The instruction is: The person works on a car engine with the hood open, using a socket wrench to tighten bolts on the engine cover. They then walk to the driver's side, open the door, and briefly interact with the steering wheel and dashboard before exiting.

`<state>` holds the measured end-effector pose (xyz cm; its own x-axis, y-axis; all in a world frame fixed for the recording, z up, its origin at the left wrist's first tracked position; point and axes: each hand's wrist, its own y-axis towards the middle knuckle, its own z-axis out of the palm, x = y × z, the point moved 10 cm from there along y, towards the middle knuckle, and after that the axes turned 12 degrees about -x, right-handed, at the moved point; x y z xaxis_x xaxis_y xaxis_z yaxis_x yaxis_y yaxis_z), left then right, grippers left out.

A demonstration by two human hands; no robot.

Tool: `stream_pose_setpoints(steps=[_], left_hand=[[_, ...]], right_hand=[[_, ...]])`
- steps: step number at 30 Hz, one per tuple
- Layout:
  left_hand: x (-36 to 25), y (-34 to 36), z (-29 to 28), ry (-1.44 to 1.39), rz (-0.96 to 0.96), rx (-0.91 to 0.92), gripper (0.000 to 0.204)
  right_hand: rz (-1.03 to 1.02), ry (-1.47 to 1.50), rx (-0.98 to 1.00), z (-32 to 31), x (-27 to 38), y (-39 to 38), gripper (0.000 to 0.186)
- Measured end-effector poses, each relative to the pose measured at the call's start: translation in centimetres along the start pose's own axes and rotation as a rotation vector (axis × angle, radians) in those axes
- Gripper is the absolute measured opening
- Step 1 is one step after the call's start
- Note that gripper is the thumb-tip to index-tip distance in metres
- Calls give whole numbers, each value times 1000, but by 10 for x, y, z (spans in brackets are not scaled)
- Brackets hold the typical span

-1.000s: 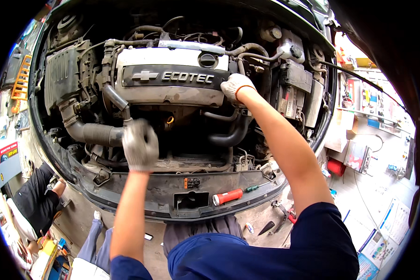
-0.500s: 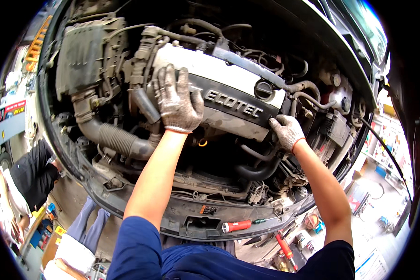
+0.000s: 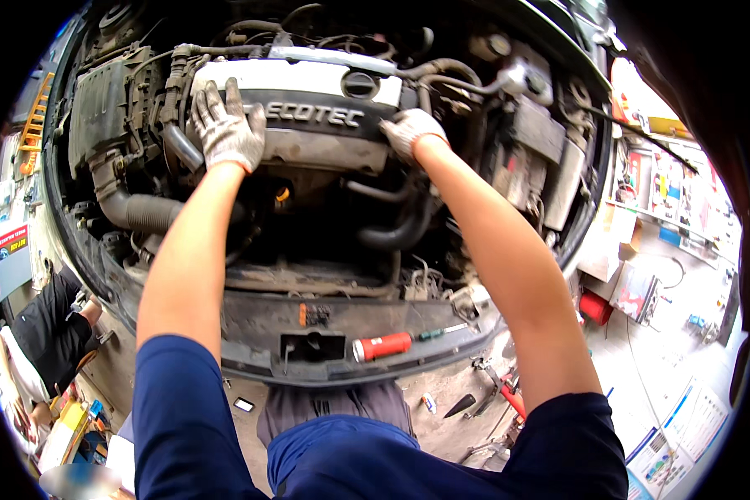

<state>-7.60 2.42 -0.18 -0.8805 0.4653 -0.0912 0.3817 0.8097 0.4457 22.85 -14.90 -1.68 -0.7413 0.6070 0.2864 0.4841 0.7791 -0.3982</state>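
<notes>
A black and silver engine cover point(image 3: 325, 146) with raised lettering lies across the engine, and a round black oil cap point(image 3: 360, 84) sits in it. My left hand point(image 3: 230, 132), in a dirty white work glove, rests on the cover's left end with fingers spread and palm down. At its right end my right hand point(image 3: 417, 133), gloved too, has its fingers curled against the cover's edge; their far side is hidden. Below the cover shows a yellow dipstick ring point(image 3: 282, 195). Ribbed intake hose point(image 3: 154, 212) runs to the left of my left forearm.
On the front crossmember lie a red flashlight point(image 3: 383, 347) and a green-handled screwdriver point(image 3: 442, 332). A battery point(image 3: 538, 129) sits right of the engine. The hood prop rod point(image 3: 642, 135) slants at right. A person in black shorts point(image 3: 46, 329) is at far left.
My view has shifted, so the engine bay appears higher and further left. Both hands remain at the ends of the engine cover, the left flat, the right at the edge.
</notes>
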Motion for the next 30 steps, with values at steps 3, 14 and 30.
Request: stream_pose_setpoints(steps=[3, 14, 30], left_hand=[[-26, 10, 2, 111, -127, 417, 91], [-134, -373, -368, -748, 125, 567, 26], [144, -716, -480, -660, -1000, 402, 41]], right_hand=[[183, 78, -274, -17, -5, -53, 49], [-160, 656, -280, -11, -63, -485, 29], [-164, 202, -236, 41, -90, -597, 43]])
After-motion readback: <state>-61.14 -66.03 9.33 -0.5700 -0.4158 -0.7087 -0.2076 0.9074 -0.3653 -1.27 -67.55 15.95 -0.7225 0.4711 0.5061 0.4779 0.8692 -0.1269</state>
